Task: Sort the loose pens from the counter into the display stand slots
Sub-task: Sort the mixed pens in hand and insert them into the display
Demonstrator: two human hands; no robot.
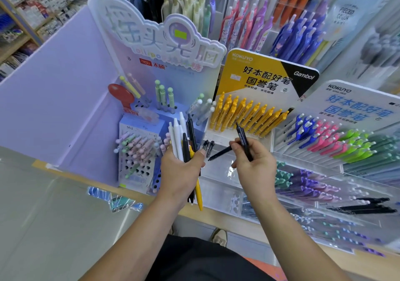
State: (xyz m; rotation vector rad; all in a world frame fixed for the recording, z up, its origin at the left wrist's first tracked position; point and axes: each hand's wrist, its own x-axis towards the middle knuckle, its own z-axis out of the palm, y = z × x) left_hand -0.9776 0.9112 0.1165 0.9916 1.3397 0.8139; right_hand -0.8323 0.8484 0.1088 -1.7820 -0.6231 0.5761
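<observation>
White, black and yellow pens [177, 140] stand in a bundle in the left hand [181, 172], whose fingers are curled tight round them. Right of it, the right hand [253, 163] pinches a dark pen [243, 137] nearly upright, and a second black pen [219, 153] points out leftward from its fingers. Beyond the fingers of both hands, a row of yellow pens [244, 116] fills the slots of the display stand [238, 81].

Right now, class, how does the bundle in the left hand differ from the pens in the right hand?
The left hand grips a full bundle; the right hand holds just two pens. The bundle mixes white, black and yellow; the two pens are both dark. The bundle's pens run roughly parallel; the two pens splay apart. Both are loose pens held in hand.
</observation>
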